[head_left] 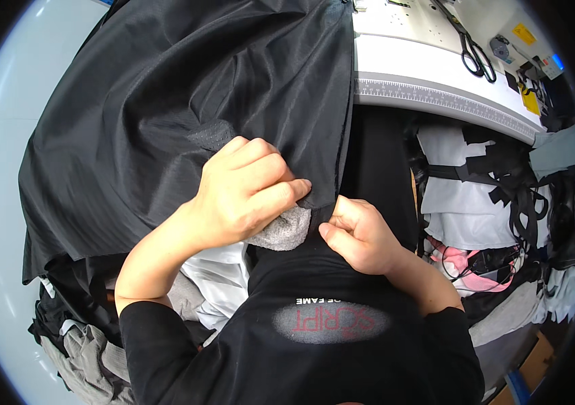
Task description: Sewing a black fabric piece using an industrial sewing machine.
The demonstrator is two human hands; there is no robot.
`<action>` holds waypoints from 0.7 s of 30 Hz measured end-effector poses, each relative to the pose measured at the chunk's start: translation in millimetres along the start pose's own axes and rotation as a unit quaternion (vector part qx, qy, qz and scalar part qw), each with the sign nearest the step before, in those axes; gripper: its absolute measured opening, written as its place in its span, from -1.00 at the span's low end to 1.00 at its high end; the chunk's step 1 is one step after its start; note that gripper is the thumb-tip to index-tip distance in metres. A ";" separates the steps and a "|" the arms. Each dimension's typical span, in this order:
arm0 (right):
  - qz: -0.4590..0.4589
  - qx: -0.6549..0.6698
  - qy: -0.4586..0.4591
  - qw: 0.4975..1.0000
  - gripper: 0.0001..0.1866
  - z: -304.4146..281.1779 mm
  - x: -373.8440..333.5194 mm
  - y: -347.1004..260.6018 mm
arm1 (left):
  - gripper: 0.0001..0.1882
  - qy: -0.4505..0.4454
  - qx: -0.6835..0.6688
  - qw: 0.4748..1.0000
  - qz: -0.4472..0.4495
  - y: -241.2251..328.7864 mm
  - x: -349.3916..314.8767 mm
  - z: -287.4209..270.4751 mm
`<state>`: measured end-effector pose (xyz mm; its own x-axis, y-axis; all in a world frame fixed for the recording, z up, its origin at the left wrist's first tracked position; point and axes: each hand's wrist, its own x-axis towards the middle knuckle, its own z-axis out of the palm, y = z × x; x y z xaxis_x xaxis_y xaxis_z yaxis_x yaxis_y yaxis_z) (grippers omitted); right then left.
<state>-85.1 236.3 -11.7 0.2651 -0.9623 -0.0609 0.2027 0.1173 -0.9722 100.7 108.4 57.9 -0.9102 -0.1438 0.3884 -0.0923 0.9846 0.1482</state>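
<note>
A large sheet of thin black fabric (pixel 139 155) spreads from the sewing table down over my lap. My left hand (pixel 247 192) is closed on its near edge, thumb and fingers pinching the cloth. Just under that hand a piece of grey fuzzy cloth (pixel 284 229) shows, partly covered by the black fabric. To the right, my right hand (pixel 361 235) has its fingers curled and pinches the corner of the same black fabric. A small dark grey mesh patch (pixel 211 135) lies on the fabric beyond my left hand.
At the upper right is the white sewing table (pixel 409 57) with a ruler along its front edge (pixel 449 101). Black-handled scissors (pixel 473 54) lie on it. White and black cloth pieces (pixel 463 202) are piled at right; grey cloth (pixel 91 361) lies at lower left.
</note>
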 end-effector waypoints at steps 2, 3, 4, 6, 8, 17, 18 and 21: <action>-0.030 -0.050 -0.003 0.998 -0.78 -2.2 0.5 1.4 | -0.67 0.033 0.007 0.999 -0.002 6.5 2.0 1.9; -0.082 -0.093 0.000 0.992 -0.81 -3.0 1.0 3.9 | -0.67 0.033 0.005 0.999 0.000 10.0 3.0 1.8; -0.135 -0.135 0.003 0.982 -0.84 -3.8 0.9 5.1 | -0.67 0.029 0.009 1.000 -0.007 13.2 3.9 1.7; -0.139 -0.141 -0.004 0.980 -0.87 -5.6 1.0 2.8 | -0.60 -0.003 0.020 1.000 -0.002 13.7 1.4 0.6; -0.144 -0.148 -0.012 0.978 -0.90 -6.7 1.2 2.6 | -0.52 -0.047 0.012 0.998 -0.038 26.9 10.0 -8.9; -0.343 -0.418 0.098 0.836 -0.83 -2.5 -2.1 -11.9 | -0.73 0.052 0.187 0.980 0.035 41.4 1.4 11.8; -0.398 -0.408 0.150 0.808 -0.87 -8.2 0.2 -2.2 | -0.73 0.058 0.195 0.978 0.051 39.1 0.4 13.1; -0.417 -0.402 0.276 0.767 -0.65 -27.6 14.5 5.7 | -0.75 0.071 0.211 0.972 0.072 37.6 1.1 13.3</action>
<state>-106.1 216.3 -24.3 -0.1249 -0.6044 0.7869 -0.6209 -0.5710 -0.5371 90.8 146.6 51.8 -0.8641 0.0152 0.5030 -0.1535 0.9440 -0.2922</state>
